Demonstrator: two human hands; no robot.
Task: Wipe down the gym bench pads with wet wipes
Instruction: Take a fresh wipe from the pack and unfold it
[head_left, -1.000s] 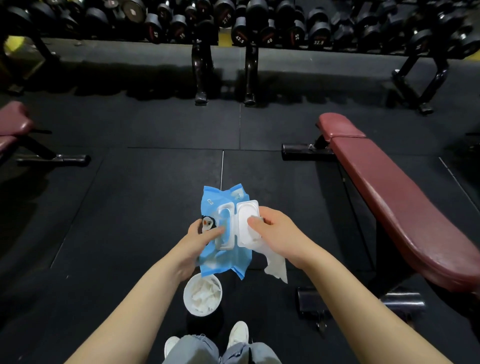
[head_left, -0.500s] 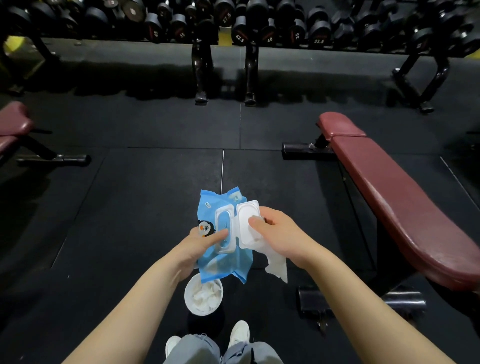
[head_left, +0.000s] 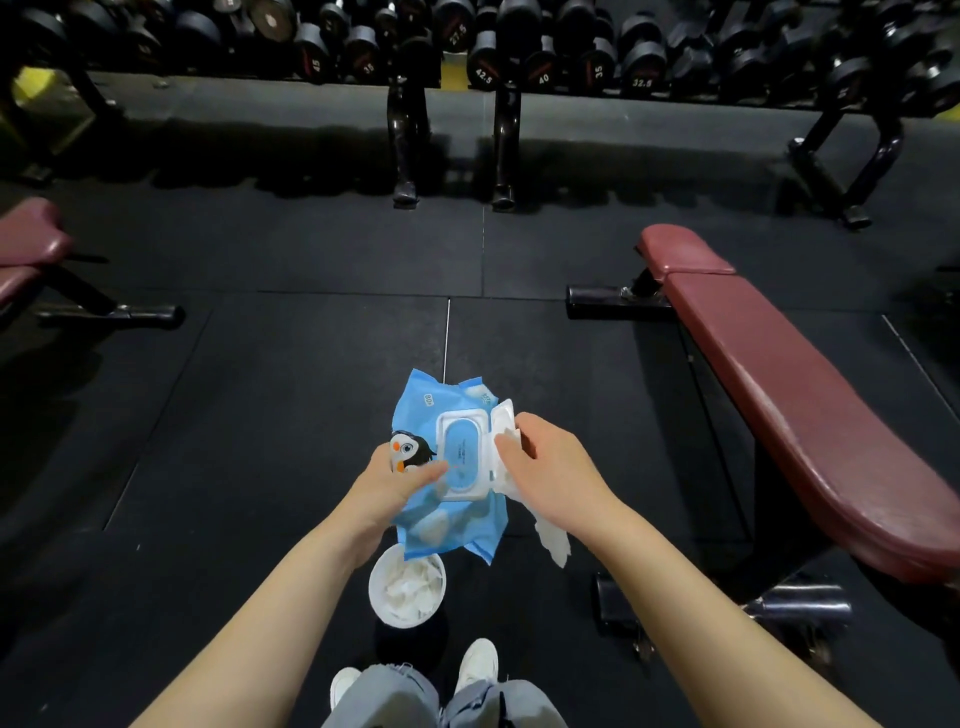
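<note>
My left hand (head_left: 392, 480) grips the blue wipes pack (head_left: 447, 470) to steady it; my right hand (head_left: 550, 467) pinches the flip lid (head_left: 503, 422) and a pulled wipe (head_left: 551, 538), probably to shut it. The bench pad (head_left: 810, 415) lies well right, untouched. A white bin (head_left: 408, 587) sits below.

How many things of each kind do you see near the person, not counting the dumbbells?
Maroon benches: 2 (right bench, left bench)
Blue wipes pack: 1
Loose white wipe: 1
White tub: 1
Hands: 2 (left hand, right hand)
Total: 7
</note>
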